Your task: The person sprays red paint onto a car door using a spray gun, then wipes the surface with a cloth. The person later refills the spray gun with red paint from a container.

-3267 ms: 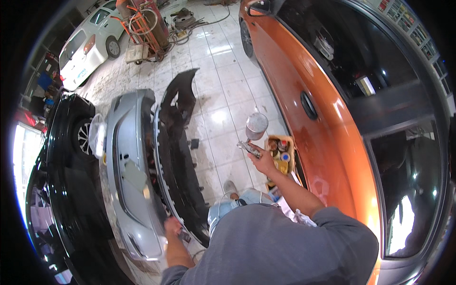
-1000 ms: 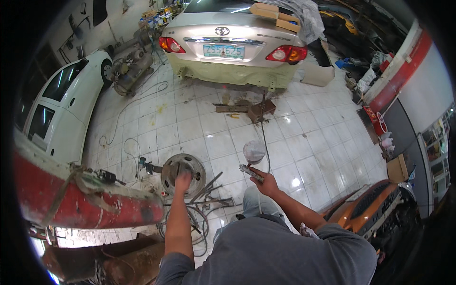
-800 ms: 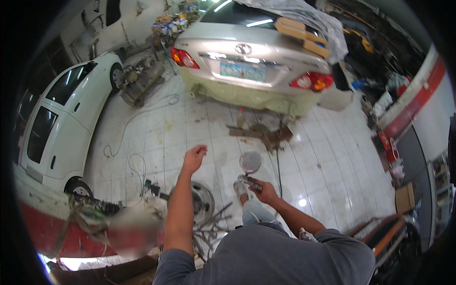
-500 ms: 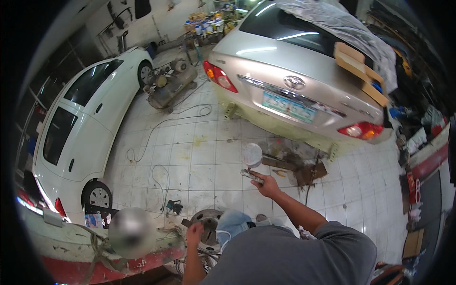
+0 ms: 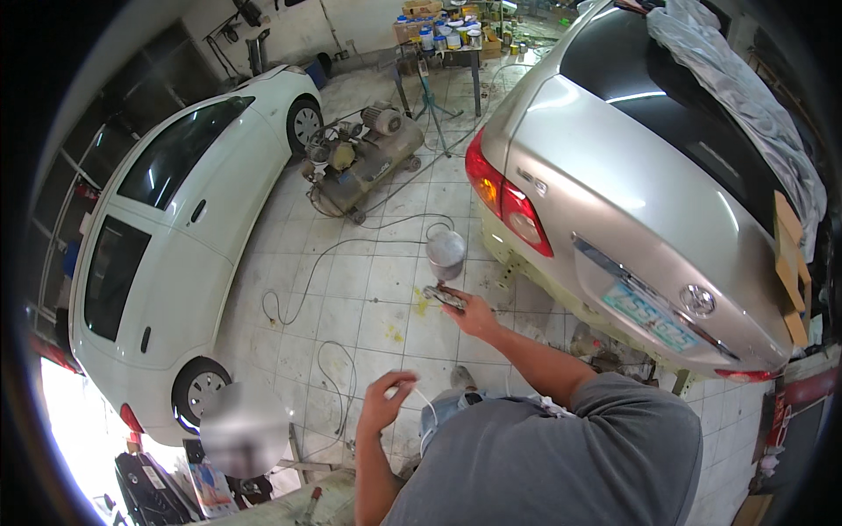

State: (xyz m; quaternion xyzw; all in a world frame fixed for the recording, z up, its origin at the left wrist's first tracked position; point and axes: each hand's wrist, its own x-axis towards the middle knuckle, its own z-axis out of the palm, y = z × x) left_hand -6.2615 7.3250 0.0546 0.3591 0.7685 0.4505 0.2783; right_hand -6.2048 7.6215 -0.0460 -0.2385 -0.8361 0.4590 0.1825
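My right hand (image 5: 471,313) is closed around a spray gun (image 5: 444,296) with a round, pale grey paint cup (image 5: 445,254) on top. It holds the gun out in front of me over the tiled floor, apart from the silver car (image 5: 605,210) on the right. My left hand (image 5: 386,401) is raised low in front of my body, its fingers loosely curled, with no tool visible in it. A thin white cord (image 5: 426,405) loops close beside its fingertips; I cannot tell whether they touch.
A white car (image 5: 180,237) stands on the left. Ahead are an air compressor (image 5: 364,162), a hose (image 5: 307,285) snaking over the tiles, a thin stand (image 5: 427,92) and a table leg (image 5: 476,83) below paint cans (image 5: 452,37). A cardboard piece (image 5: 789,263) rests on the silver car.
My view has turned left, so the silver car sits further right. The spray gun stays in my right hand. My left hand has come up and forward, away from the wheel rim.
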